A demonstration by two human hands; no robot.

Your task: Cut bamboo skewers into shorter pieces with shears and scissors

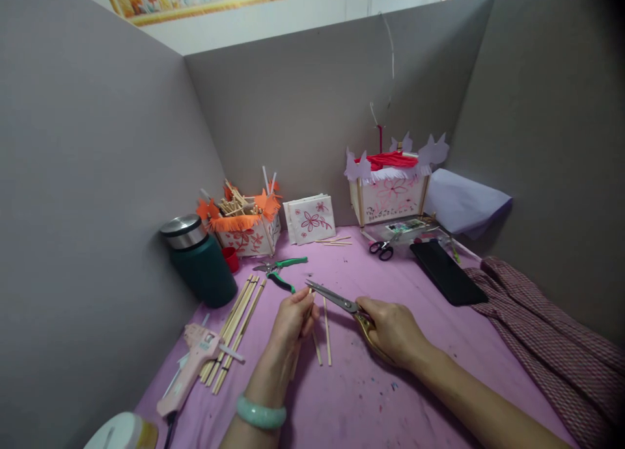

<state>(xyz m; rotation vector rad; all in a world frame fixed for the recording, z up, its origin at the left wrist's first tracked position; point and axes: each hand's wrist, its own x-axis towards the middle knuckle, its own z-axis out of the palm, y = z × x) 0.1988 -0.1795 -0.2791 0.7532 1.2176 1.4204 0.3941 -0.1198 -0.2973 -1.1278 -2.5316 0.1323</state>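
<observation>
My right hand (396,328) is wrapped round the gold handles of a large pair of scissors (339,299). Their grey blades point left, and the tips reach my left hand (291,320). That hand is closed in a pinch on a thin wooden stick (311,291), whose end shows near the blades; the fingers hide much of it. Just right of my left hand, a loose wooden stick (327,335) lies on the purple cloth (351,397). Beyond my hands rest green-handled pruning shears (280,272), spread apart.
At left stand a pink glue gun (195,364), banded wooden sticks (239,325), a green flask (202,267) and an orange-fringed box (249,234). Toward the back are flower-drawn panels (311,220) and a lantern-like box (390,195). A black phone (446,273) and small scissors (383,249) lie right.
</observation>
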